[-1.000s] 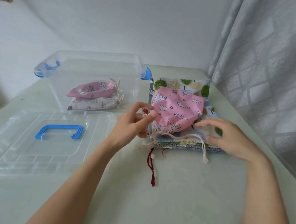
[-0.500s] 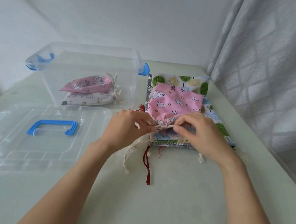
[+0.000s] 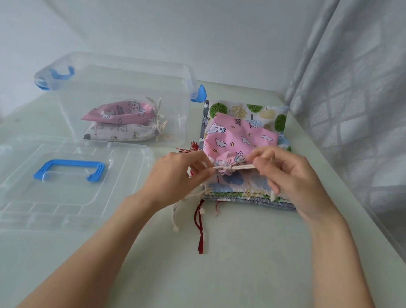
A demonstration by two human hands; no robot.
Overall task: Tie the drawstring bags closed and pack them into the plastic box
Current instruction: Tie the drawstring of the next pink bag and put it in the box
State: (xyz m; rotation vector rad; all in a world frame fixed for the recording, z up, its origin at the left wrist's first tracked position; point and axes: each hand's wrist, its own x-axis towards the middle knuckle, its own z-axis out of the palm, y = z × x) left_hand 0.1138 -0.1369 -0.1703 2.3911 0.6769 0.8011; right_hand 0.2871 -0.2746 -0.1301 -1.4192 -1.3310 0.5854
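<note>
- Left hand (image 3: 179, 173) and right hand (image 3: 289, 176) each pinch the cord (image 3: 234, 167), likely drawing the pink bag (image 3: 236, 137) shut atop the pile (image 3: 249, 195).
- Open box (image 3: 121, 76) sits nearby, two tied bags inside.

Both forearms are running off the bottom edge. The lid (image 3: 58, 182) is getting cropped at the worktop's left edge. The pink bag (image 3: 239, 138) is covering the stack (image 3: 249, 193) beneath, hiding those bags' number.
</note>
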